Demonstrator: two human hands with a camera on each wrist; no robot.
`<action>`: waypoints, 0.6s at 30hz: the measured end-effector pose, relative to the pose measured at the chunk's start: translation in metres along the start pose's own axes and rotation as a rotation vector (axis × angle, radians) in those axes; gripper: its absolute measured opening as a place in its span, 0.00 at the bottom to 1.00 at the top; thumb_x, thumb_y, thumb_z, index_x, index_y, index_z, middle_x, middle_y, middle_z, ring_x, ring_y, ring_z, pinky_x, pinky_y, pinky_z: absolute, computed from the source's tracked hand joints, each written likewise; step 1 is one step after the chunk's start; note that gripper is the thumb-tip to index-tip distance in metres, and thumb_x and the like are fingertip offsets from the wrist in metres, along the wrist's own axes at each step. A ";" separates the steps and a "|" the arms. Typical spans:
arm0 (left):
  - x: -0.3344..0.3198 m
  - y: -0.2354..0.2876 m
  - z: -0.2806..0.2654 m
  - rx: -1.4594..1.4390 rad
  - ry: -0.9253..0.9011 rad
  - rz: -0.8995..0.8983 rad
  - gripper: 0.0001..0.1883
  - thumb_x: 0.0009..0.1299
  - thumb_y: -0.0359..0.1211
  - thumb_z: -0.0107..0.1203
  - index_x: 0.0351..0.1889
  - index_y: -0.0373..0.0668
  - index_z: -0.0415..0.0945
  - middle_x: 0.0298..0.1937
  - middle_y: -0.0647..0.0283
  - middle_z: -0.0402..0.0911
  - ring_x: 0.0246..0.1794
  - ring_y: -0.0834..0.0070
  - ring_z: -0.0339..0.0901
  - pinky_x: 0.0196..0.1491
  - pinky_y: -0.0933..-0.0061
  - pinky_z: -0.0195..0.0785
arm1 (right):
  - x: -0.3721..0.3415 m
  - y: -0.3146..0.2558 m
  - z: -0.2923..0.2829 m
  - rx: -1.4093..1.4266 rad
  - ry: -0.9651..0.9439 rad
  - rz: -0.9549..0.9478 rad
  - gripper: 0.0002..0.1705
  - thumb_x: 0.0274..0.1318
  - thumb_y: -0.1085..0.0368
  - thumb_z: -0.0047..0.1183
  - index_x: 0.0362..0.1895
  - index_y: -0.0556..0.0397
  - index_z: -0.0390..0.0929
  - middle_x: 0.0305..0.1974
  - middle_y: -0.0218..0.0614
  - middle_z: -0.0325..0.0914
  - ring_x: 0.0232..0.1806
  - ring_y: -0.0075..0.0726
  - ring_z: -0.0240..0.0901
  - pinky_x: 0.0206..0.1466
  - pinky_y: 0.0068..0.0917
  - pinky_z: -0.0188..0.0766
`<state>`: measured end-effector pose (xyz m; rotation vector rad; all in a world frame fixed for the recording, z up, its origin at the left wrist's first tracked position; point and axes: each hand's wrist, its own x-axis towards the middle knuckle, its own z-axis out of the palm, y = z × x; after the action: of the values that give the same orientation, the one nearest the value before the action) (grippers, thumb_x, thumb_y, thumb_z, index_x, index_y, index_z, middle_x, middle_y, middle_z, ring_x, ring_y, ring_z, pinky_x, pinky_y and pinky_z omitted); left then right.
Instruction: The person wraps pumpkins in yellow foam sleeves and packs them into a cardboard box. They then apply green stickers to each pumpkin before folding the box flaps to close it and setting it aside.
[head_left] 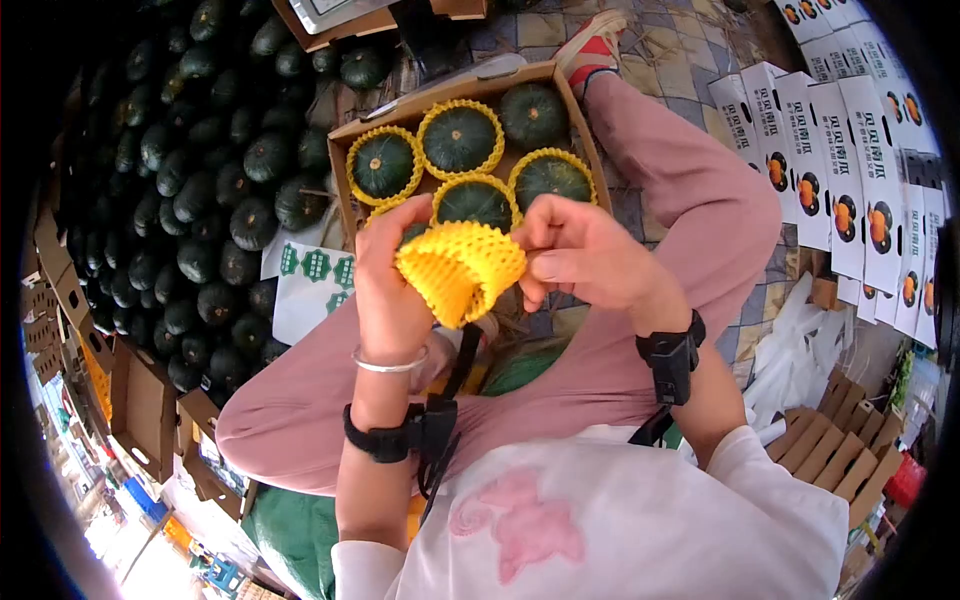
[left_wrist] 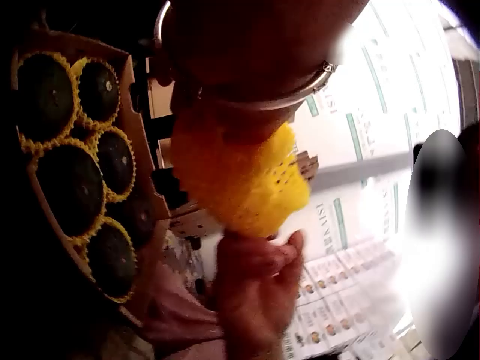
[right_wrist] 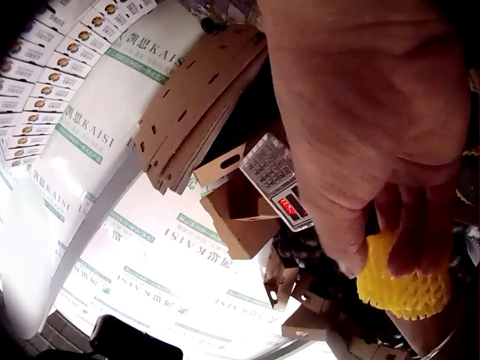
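Note:
A yellow foam net sleeve (head_left: 460,270) hangs between both hands over the lap, its open mouth facing the body. The left hand (head_left: 392,285) grips its left side. At the right edge, the right hand (head_left: 590,255) pinches the foam with curled fingers; the right wrist view shows its fingers over the netting (right_wrist: 405,289). Just beyond is a cardboard box (head_left: 345,125) of dark green pumpkins. Several of these wear yellow foam nets, such as one pumpkin (head_left: 460,138) at the back. The pumpkin in the back right corner (head_left: 533,115) has no net around it.
A large heap of loose pumpkins (head_left: 200,200) spreads along the left. A sheet of green labels (head_left: 315,280) lies by the left knee. Printed white cartons (head_left: 840,180) stand at the right, with folded cardboard (head_left: 835,450) nearer. A digital scale (right_wrist: 274,180) shows in the right wrist view.

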<state>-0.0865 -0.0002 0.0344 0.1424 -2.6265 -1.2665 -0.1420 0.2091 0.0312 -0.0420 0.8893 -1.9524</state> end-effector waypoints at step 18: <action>0.092 -0.052 0.163 -1.133 -0.268 -0.854 0.13 0.73 0.37 0.51 0.45 0.36 0.70 0.40 0.63 0.76 0.39 0.76 0.72 0.43 0.71 0.69 | 0.121 -0.106 -0.099 -1.599 0.420 0.003 0.14 0.59 0.60 0.49 0.40 0.60 0.70 0.35 0.52 0.78 0.39 0.52 0.78 0.42 0.40 0.73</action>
<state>-0.2151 0.0745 -0.0903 0.9737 -1.5622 -2.9571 -0.3243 0.2010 -0.0168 -0.5500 2.4703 -0.7782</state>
